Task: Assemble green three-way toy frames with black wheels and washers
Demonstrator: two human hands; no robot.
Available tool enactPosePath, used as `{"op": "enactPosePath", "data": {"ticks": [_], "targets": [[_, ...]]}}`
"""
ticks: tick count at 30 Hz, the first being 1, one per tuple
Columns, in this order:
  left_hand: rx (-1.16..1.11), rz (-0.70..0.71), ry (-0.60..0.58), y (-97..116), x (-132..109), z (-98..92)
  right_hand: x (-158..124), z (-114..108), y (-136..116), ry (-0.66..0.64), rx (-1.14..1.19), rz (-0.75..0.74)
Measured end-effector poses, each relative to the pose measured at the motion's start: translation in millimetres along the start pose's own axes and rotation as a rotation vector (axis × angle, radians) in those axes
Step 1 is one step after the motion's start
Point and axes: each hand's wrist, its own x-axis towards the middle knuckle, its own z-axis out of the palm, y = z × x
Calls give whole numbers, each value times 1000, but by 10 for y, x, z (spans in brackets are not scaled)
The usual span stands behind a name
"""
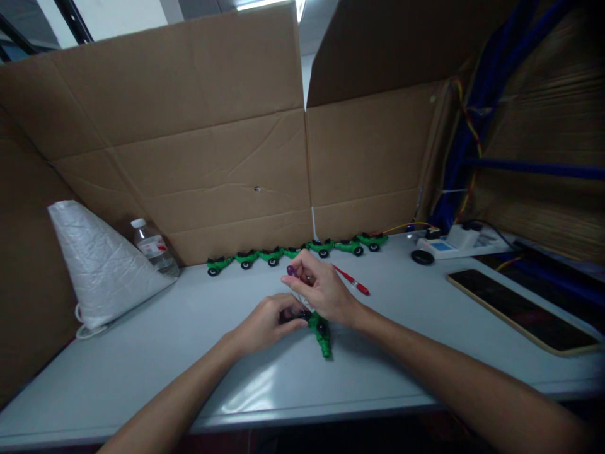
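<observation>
My left hand (pixel 270 320) is closed around the dark end of a green toy vehicle (pixel 322 334), which rests on the table near its front edge. The green end of the toy sticks out to the right of my fingers. Pinched in my right hand (pixel 326 287) is a small screwdriver (pixel 291 271) with a purple handle. Its thin shaft points down at the dark part of the toy beside my left fingertips. My fingers hide the tip and some of the toy.
Several green toy vehicles (pixel 271 256) stand in a row along the cardboard wall (pixel 212 170). A red pen-like tool (pixel 352 279) lies behind my right hand. At left are a silvery bag (pixel 104 271) and a bottle (pixel 154 246); at right, a phone (pixel 520 309) and a power strip (pixel 472 243).
</observation>
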Motion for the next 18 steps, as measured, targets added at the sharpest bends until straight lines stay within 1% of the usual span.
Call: {"op": "enactPosePath", "data": {"ticks": [10,18], "targets": [[16,-23,3,54,-16,-1,-46,24,-43,72,-68,-34],[1,-26,29,62,-17,6,-68,49,-5,134,-96,-5]]}}
